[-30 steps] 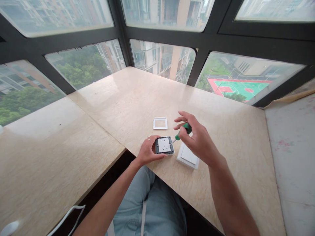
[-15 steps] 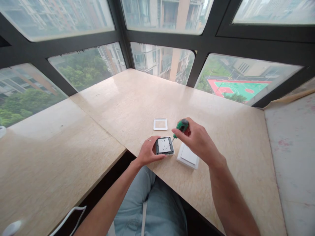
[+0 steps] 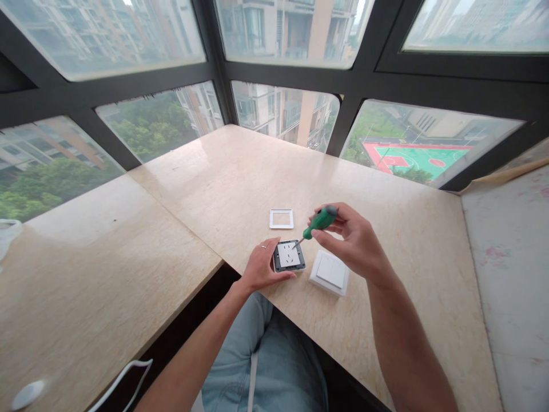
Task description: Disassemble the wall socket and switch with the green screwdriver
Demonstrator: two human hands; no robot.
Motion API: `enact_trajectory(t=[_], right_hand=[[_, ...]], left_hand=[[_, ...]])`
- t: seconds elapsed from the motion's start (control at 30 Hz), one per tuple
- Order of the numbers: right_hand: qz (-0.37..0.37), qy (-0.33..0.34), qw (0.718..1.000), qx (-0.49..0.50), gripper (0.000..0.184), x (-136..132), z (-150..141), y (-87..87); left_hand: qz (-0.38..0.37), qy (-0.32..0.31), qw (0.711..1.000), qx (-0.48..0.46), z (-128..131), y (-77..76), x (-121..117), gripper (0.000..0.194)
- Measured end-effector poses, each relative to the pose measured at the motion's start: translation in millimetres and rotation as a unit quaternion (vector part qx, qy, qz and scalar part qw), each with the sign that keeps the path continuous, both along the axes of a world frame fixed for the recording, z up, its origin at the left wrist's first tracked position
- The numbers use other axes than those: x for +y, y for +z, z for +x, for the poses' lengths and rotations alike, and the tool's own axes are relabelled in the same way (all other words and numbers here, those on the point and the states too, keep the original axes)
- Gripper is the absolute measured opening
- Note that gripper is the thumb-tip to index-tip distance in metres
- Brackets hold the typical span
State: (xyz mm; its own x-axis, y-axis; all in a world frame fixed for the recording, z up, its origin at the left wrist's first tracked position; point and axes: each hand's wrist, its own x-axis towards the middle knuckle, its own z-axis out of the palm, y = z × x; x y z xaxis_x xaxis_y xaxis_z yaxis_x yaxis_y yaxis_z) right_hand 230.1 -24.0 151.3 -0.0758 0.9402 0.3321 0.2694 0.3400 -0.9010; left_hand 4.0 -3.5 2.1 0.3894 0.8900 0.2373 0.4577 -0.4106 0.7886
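Note:
My left hand (image 3: 265, 266) grips a wall socket (image 3: 289, 255) by its left side, thumb along the near edge and fingers at the far corner. The socket lies face up on the counter, its dark inner frame showing around the white face. In my right hand (image 3: 352, 240) is a green and black screwdriver (image 3: 319, 222), tilted, its tip over the socket's face near the right side; whether it touches I cannot tell. Behind the socket lies a white rectangular cover frame (image 3: 281, 218). To its right, below my right hand, sits a white light switch (image 3: 329, 272) on its box.
The beige stone counter (image 3: 206, 189) has a front edge and a gap close to my legs. Windows in dark frames (image 3: 283, 74) border it behind. A white cable (image 3: 124, 377) and a round white object (image 3: 27, 395) lie at the lower left.
The screwdriver has lifted and tilted more, its tip moving from the socket's right edge onto the white face. My right hand has shifted slightly right and its fingers have loosened around the handle.

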Motion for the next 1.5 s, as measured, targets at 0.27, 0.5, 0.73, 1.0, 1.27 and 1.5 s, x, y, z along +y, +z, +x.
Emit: enact_trajectory(t=[0.27,0.5,0.73,1.0,1.27,1.5], right_hand=[[0.024,-0.065,0.997,0.029,0.031,0,11,0.8],[0.045,-0.077,0.994,0.063,0.03,-1,12,1.5],[0.047,-0.092,0.992,0.066,0.029,-1,14,1.8],[0.045,-0.102,0.992,0.058,0.029,-3,16,0.7],[0.045,-0.104,0.993,0.033,0.031,-2,16,-0.9],[0.054,-0.098,0.994,0.003,0.032,1,14,-3.6]], left_hand=[[-0.03,0.017,0.999,-0.032,0,5.0,-1,0.083],[-0.277,0.047,0.925,-0.257,-2,21.3,5,0.069],[-0.534,0.135,0.556,-0.622,0,51.1,25,0.064],[-0.513,0.186,0.51,-0.664,4,43.7,39,0.062],[-0.51,0.161,0.521,-0.665,-4,33.0,48,0.06],[-0.494,0.135,0.545,-0.664,-8,28.5,50,0.055]])
